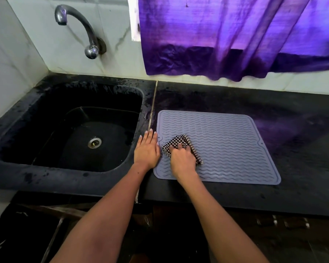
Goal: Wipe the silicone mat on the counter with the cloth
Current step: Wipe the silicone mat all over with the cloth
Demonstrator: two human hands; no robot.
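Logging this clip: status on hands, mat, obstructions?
Left hand flat at mat edge. Right hand fingers gripping cloth on mat. Nothing in the way.

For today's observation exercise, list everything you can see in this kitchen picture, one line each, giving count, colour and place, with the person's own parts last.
silicone mat: one, grey-blue with wavy ridges, flat on the counter right of the sink
cloth: one, black-and-white checked, on the mat's left part under the right hand
counter: one, black, along the wall
sink: one, black, left in the counter
drain: one, silver, in the sink floor
tap: one, chrome, on the tiled wall above the sink
curtain: one, purple, hanging above the counter
left hand: one, fingers straight, flat at the mat's left edge
right hand: one, gripping the cloth
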